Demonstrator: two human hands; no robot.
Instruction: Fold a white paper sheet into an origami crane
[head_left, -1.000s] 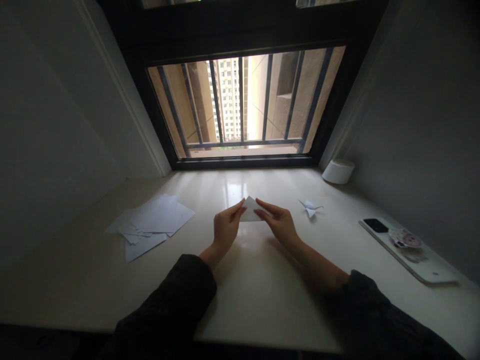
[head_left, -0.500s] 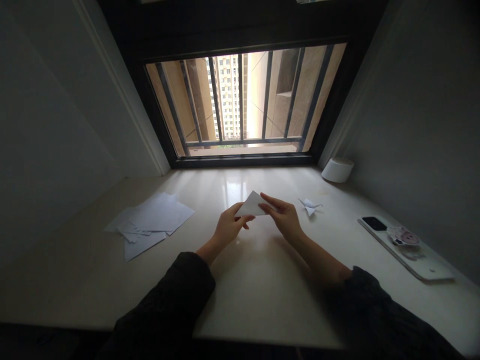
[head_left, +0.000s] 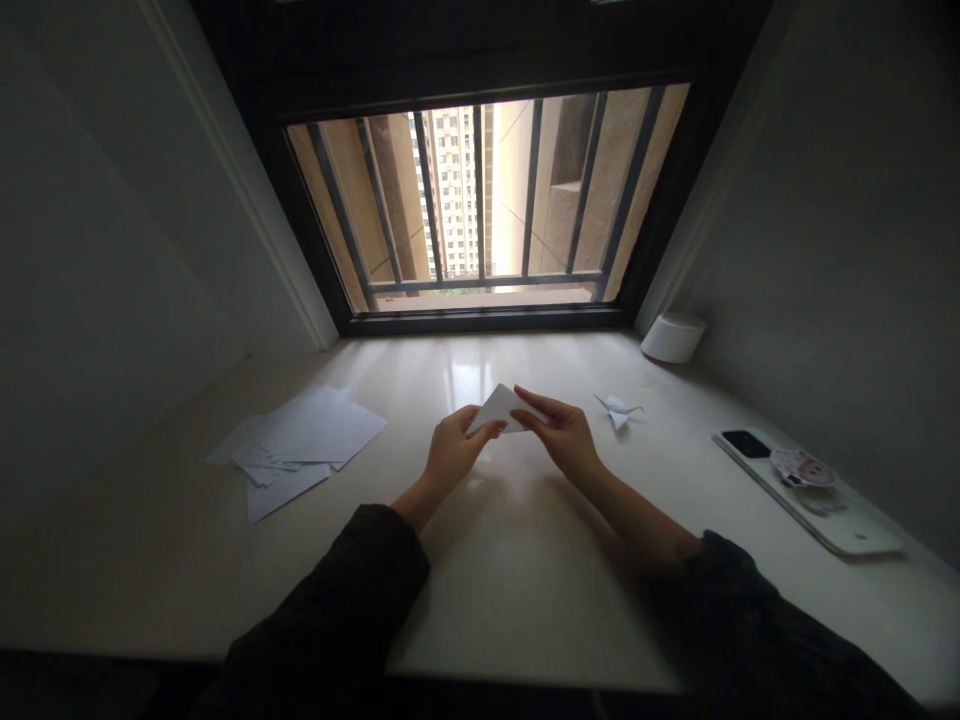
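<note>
A small folded white paper (head_left: 501, 404) is held just above the pale tabletop (head_left: 525, 560) at its middle. My left hand (head_left: 450, 452) pinches the paper's left corner between thumb and fingers. My right hand (head_left: 561, 432) grips the paper's right side, fingers closed over it. Both forearms wear dark sleeves.
A loose pile of white sheets (head_left: 300, 445) lies to the left. A small folded paper crane (head_left: 618, 410) sits right of my hands. A phone (head_left: 806, 490) with a sticker lies at the right edge, and a white round object (head_left: 673, 337) stands by the barred window (head_left: 480, 200).
The paper was lifted off the table and tilted. My left hand shifted its pinch lower along the left corner, and both hands drew slightly closer together.
</note>
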